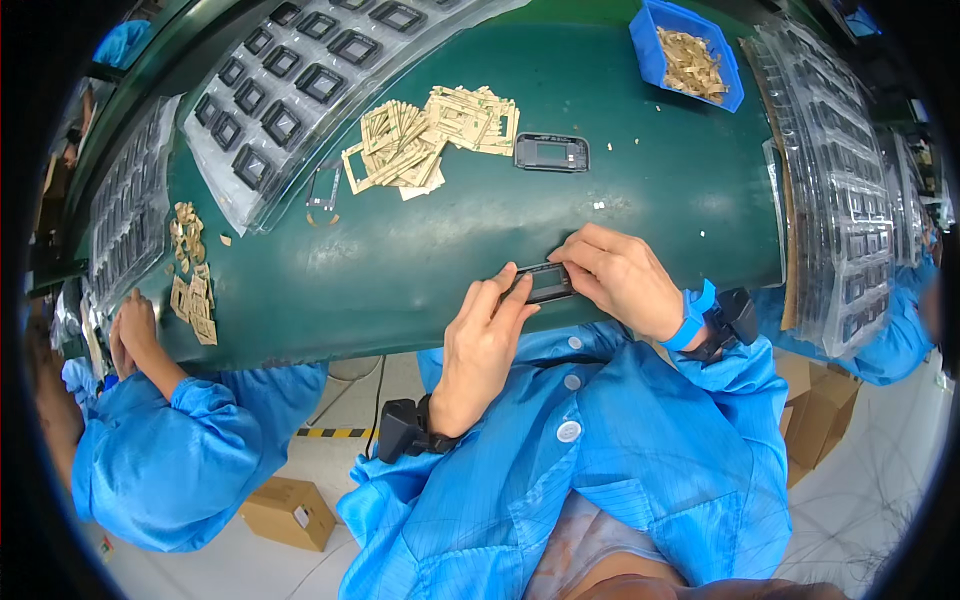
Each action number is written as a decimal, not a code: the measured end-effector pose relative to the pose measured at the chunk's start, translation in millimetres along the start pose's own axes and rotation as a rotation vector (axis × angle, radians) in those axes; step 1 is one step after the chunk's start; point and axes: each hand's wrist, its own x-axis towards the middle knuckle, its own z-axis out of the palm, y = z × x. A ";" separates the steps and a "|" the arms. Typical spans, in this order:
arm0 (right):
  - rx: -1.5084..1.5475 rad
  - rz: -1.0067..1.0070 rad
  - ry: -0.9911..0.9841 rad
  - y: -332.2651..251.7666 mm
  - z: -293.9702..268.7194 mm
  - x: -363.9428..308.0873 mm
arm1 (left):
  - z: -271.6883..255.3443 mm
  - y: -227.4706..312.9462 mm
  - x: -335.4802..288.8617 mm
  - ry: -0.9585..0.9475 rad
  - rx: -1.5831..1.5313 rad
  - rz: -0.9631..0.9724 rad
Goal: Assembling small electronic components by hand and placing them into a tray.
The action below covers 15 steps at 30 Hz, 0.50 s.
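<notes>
Near the front edge of the green table, my left hand (480,345) and my right hand (625,280) grip a small black plastic frame (548,284) by its two ends. The fingertips press on its short sides, and the opening in its middle shows between them. Beyond my hands lies a black rectangular housing (552,153) with a window. To its left is a loose pile of cream paper-like frames (432,137). A thin, dark-edged clear piece (323,188) rests beside that pile.
Clear trays of black frames (290,90) stand at the far left, and stacked trays (840,190) along the right. A blue bin (690,55) holds tan scraps. At the left, a co-worker's hand (135,330) is beside more cream pieces (196,305). Cardboard boxes (288,512) sit on the floor.
</notes>
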 end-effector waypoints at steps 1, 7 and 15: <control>0.026 -0.007 0.008 0.0 -0.3 -0.3 | 0.6 0.3 -1.1 0.007 0.025 0.005; 0.181 -0.062 0.047 12.4 -6.8 4.7 | -0.8 -5.2 3.7 0.036 0.002 0.047; -0.075 0.024 0.372 44.6 -35.8 35.9 | -15.6 -13.1 50.1 -0.014 -0.079 -0.001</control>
